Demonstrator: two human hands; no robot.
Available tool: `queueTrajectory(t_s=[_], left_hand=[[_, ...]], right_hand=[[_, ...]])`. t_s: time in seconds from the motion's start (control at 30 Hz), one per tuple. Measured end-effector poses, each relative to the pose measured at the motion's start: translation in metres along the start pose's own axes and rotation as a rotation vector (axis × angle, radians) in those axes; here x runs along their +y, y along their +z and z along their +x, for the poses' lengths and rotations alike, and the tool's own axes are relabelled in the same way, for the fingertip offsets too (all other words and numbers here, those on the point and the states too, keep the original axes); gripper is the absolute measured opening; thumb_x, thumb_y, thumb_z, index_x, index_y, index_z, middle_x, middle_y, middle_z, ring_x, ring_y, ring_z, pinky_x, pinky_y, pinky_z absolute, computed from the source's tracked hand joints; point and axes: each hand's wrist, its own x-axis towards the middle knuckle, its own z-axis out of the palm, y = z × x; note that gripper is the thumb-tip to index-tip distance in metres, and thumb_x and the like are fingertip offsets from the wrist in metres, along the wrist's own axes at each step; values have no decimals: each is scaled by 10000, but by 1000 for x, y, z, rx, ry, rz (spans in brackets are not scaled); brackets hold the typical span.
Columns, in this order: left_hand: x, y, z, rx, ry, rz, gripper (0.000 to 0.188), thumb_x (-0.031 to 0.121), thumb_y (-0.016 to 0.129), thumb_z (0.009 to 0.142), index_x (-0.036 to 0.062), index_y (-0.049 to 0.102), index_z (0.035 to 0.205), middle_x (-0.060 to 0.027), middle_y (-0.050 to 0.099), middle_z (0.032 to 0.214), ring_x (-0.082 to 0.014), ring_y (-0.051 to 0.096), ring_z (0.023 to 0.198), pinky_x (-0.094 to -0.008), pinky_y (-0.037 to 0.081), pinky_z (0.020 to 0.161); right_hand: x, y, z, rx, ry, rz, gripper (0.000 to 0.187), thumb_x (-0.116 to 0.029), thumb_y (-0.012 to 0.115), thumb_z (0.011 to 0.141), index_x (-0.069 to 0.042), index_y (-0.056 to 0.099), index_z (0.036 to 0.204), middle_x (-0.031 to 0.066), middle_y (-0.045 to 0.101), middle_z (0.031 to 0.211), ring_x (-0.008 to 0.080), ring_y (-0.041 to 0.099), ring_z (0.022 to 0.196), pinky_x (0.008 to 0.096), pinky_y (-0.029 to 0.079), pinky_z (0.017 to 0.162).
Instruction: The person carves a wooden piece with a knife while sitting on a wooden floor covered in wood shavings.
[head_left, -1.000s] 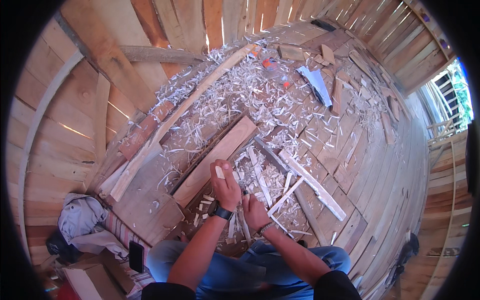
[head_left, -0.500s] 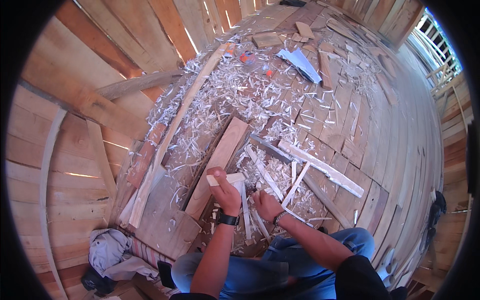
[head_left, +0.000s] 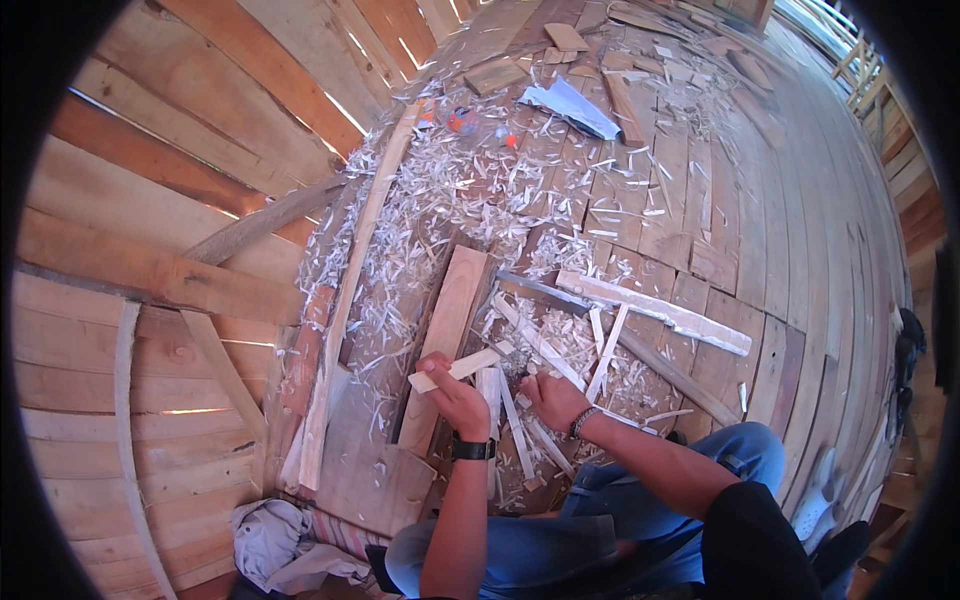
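Note:
A short, pale wooden strip (head_left: pixel 478 362) is gripped at its near end by my left hand (head_left: pixel 462 408), which wears a dark wristwatch. The strip tilts up to the right, and its far end comes close to my right hand (head_left: pixel 556 402). That hand is closed, a bracelet at its wrist; a small greyish shape shows by its fingers, too unclear to name. Beyond my left hand lies a thick reddish-brown board (head_left: pixel 457 300). Thin pale sticks (head_left: pixel 517 425) lie below and between the hands, among wood shavings (head_left: pixel 550 335).
A long narrow plank (head_left: pixel 365 240) lies along the left wall. To the right are a rough pale batten (head_left: pixel 665 313) and a darker beam (head_left: pixel 680 378). Shavings, offcuts (head_left: pixel 567 37) and a bluish-white sheet (head_left: pixel 570 106) are farther off. Grey cloth (head_left: pixel 270 540) lies at lower left.
The view has shifted, so the scene sits differently. The wooden strip now slants more steeply up to the right, more of it shows past my left fingers, and my right hand remains near its far end.

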Motion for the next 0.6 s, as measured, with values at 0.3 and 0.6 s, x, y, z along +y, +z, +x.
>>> queueTrajectory(t_s=[0.3, 0.6], left_hand=[[-3, -2, -1, -114, 156, 175, 305, 234, 296, 1022, 38, 358, 796, -54, 382, 770, -184, 393, 735, -319, 353, 725], [-4, 1, -3, -67, 265, 280, 282, 181, 292, 1017, 34, 362, 787, -57, 358, 745, -196, 372, 701, -332, 343, 693]], right_hand=[[4, 7, 0, 42, 20, 8, 476, -358, 349, 979, 58, 538, 844, 316, 587, 724, 479, 583, 728, 548, 455, 692], [3, 5, -3, 7, -4, 30, 485, -352, 345, 975, 52, 578, 841, 311, 601, 756, 464, 597, 760, 530, 465, 719]])
